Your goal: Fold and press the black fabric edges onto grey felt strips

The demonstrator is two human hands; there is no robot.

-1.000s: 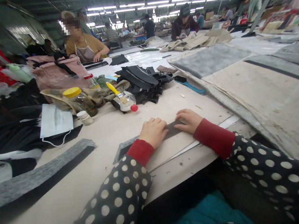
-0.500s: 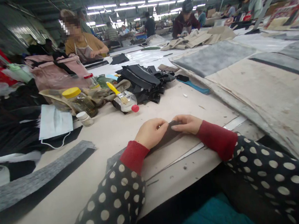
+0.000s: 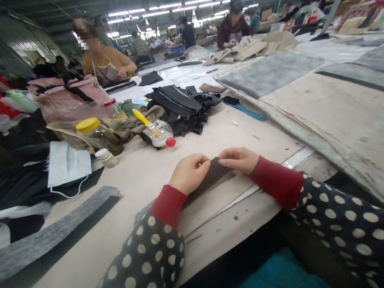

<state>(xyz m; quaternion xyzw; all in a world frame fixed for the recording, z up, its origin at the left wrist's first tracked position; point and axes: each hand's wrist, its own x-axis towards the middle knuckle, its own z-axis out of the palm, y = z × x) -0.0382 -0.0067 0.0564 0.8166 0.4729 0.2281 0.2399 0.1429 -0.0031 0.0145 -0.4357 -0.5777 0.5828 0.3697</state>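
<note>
A dark grey-brown strip of material (image 3: 213,174) is raised off the table between my two hands. My left hand (image 3: 191,172) pinches its upper edge, thumb and fingers closed together. Just to the right, my right hand (image 3: 239,159) grips the strip's far end between thumb and fingertips. A small gap separates the two sets of fingertips. The strip's lower left end runs behind my left wrist, so part of it is hidden. Beneath lies the pale table covering (image 3: 238,236), which has a slit across it.
Beyond my hands lie a yellow-handled brush (image 3: 143,117), a clear bottle with a red cap (image 3: 161,136) and a pile of black pieces (image 3: 176,104). At left are a yellow-lidded jar (image 3: 98,134), a face mask (image 3: 68,164) and a grey strip (image 3: 49,236). Layered sheets (image 3: 314,115) rest at right.
My hands have drawn slightly apart, widening the gap between the fingertips, and more of the strip's upper edge shows. The whole view has shifted slightly.
</note>
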